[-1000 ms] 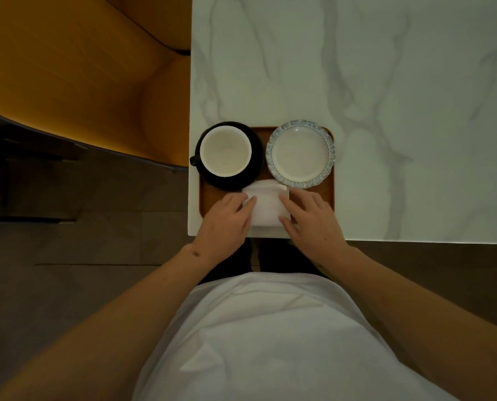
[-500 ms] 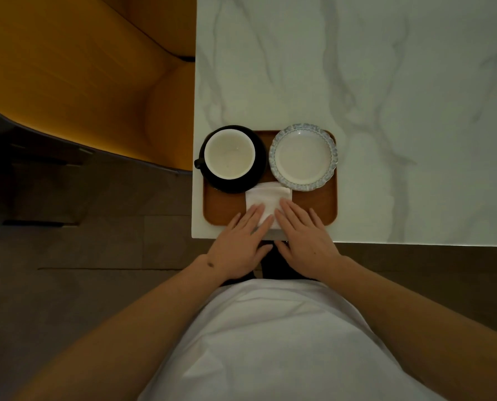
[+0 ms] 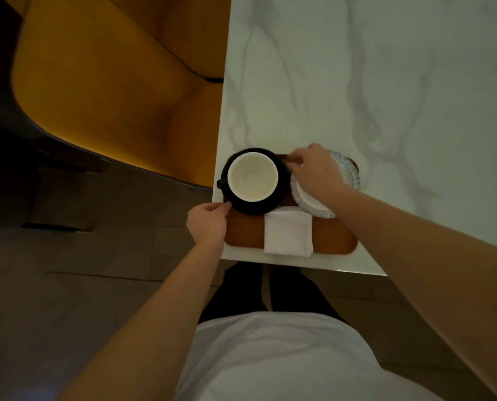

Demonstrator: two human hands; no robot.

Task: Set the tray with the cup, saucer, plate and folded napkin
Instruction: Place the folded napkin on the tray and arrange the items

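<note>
Now left hand (image 3: 208,224) pinches black saucer (image 3: 282,195) near rim, right hand (image 3: 313,169) pinches its far rim; cup (image 3: 253,177) atop, napkin (image 3: 288,234) on wooden tray (image 3: 334,237)

Left hand (image 3: 208,224) fingers curled, right hand (image 3: 316,170) reaching forward, fingers pinched

Both hands left the napkin (image 3: 288,233): left hand (image 3: 208,222) and right hand (image 3: 313,169) now at the saucer (image 3: 283,180).
</note>
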